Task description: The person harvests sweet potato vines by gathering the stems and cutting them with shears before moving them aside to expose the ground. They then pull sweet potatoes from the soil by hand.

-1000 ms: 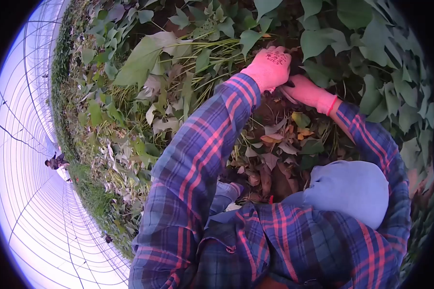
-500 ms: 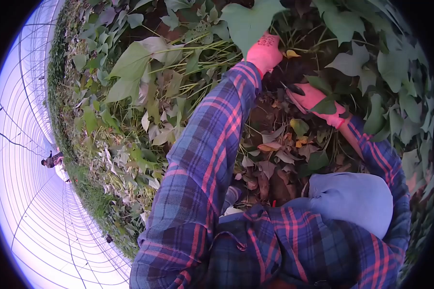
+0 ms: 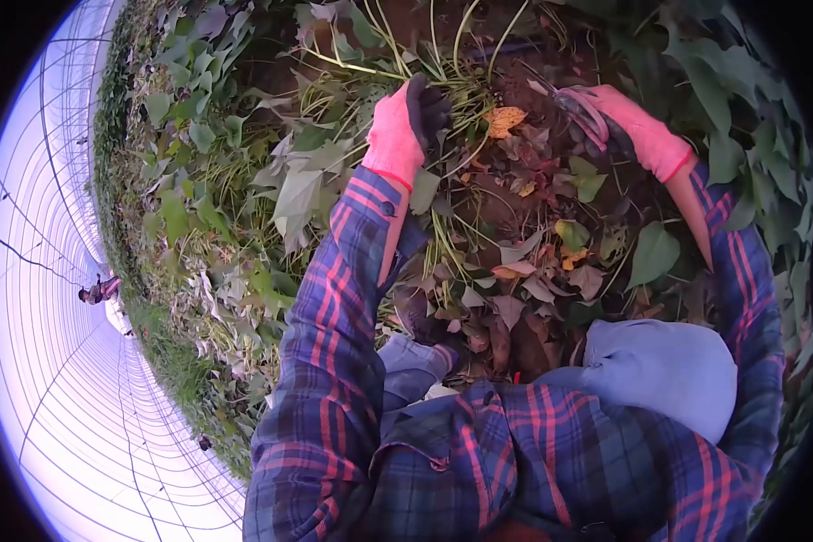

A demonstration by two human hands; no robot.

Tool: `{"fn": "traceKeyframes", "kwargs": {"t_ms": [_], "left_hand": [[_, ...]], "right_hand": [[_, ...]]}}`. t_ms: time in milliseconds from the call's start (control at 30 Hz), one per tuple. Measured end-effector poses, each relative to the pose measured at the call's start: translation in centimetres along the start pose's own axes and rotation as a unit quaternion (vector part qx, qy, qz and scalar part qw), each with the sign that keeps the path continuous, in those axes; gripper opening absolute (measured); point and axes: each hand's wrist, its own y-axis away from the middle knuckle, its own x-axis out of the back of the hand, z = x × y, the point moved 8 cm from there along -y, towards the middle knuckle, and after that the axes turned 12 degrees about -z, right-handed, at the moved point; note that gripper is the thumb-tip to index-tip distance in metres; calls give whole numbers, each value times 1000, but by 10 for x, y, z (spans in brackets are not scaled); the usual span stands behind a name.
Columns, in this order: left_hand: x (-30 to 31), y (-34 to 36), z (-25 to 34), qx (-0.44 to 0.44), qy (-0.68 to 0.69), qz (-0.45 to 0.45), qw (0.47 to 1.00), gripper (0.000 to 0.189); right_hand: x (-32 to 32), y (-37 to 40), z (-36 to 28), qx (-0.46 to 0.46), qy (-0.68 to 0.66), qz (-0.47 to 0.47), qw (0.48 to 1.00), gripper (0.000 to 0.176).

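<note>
My left hand [image 3: 399,128], in a pink glove with a dark palm, is closed around a bunch of green leafy vine stems [image 3: 465,95]. Long stems fan out above and beside its fingers. To the right, my right hand [image 3: 625,126], gloved the same way, grips what looks like a pair of shears [image 3: 551,88]. Their narrow tips point up and left toward the stems, apart from them. Between the hands lie a yellow-orange leaf [image 3: 503,121] and bare brown soil [image 3: 519,90].
Dry fallen leaves [image 3: 515,271] cover the ground before my bent knee [image 3: 664,366]. Dense broad-leaved vines [image 3: 750,117] stand at the right. On the left, a leafy row runs along a plastic-covered hoop tunnel [image 3: 41,361], where another person [image 3: 102,291] is in the distance.
My left hand has moved left and come out from behind a large leaf, holding the stems. My right hand has risen with the shears. The large leaf has gone from the top.
</note>
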Motion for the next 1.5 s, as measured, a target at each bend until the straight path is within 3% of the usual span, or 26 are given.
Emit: {"fn": "traceKeyframes", "kwargs": {"t_ms": [67, 100, 200, 267, 300, 333, 367, 400, 433, 600, 700, 733, 833, 933, 1000, 1033, 1067, 1133, 1200, 1233, 1267, 1333, 1367, 1400, 1467, 1500], "left_hand": [[-23, 28, 19, 67, -214, -35, 974, 42], [-52, 47, 22, 101, -248, -123, 956, 47], [-127, 69, 18, 70, -263, -280, 921, 45], [-146, 56, 27, -98, -529, -223, 813, 39], [-157, 65, 25, 45, -590, -205, 780, 32], [-150, 50, 15, 45, -591, -201, 780, 32], [-164, 38, 14, -175, -733, -221, 619, 32], [-184, 57, 8, -379, -804, -226, 398, 33], [-173, 39, -6, -296, -877, -193, 325, 36], [-148, 7, 10, -246, -934, -112, 233, 41], [-130, -16, 13, -120, -978, -79, 153, 34], [-127, -17, 13, -121, -978, -79, 150, 34], [-110, -18, 22, -108, -936, -58, 331, 33], [-139, 25, 30, -171, -941, -76, 283, 30], [-164, 61, 16, -204, -901, -179, 340, 28], [-178, 81, 14, -305, -815, -237, 432, 24], [-187, 87, 11, -360, -759, -279, 465, 23], [-192, 72, 11, -390, -764, -272, 436, 25], [-181, 47, 17, -374, -755, -259, 473, 26], [-177, 36, 14, -378, -806, -203, 408, 26], [-174, 29, 14, -377, -806, -205, 408, 26], [-149, 2, 10, -241, -895, -140, 348, 28], [-139, -3, 10, -223, -929, -92, 281, 32], [-130, -7, 11, -222, -929, -92, 282, 32], [-100, -26, 6, -86, -974, -116, 174, 34], [-97, -27, 7, -93, -974, -109, 174, 32]], "right_hand": [[0, -9, -11, 7, -16, -57, 998, 30], [4, -15, -18, 5, -15, -58, 998, 30], [-9, -21, -30, -65, 199, -131, 969, 28], [-20, -18, -42, -43, 118, -103, 987, 28], [-25, -15, -47, -31, 76, -89, 993, 28], [-30, -15, -50, -17, 33, -76, 996, 28], [-32, -15, -47, -6, -15, -62, 998, 28], [-30, -16, -40, 5, -67, -47, 997, 28], [-12, -26, -30, 71, -46, -72, 994, 28], [3, -38, 13, -31, -166, -73, 983, 31], [-6, -42, 21, -63, -178, -78, 979, 30], [-6, -42, 20, -61, -179, -78, 979, 30], [-23, -43, 15, -20, -218, -172, 960, 28], [-21, -60, 25, -35, -248, -131, 959, 29], [-20, -71, 34, -39, -225, -194, 954, 20], [-19, -74, 30, 0, -186, -195, 963, 17], [-21, -78, 26, 38, -147, -196, 969, 15], [-25, -81, 15, 116, -65, -196, 971, 12], [-27, -80, 2, 195, 17, -191, 962, 13], [-22, -81, 11, 145, -195, -139, 960, 13], [-13, -84, 15, 144, -197, -139, 960, 13], [-21, -87, 34, 41, -256, -311, 914, 15], [-28, -70, 25, 1, -278, -240, 930, 23], [-29, -71, 26, 0, -278, -241, 930, 23], [-20, -75, 36, -29, -320, -178, 930, 26], [-18, -77, 38, -29, -320, -177, 930, 26]]}}
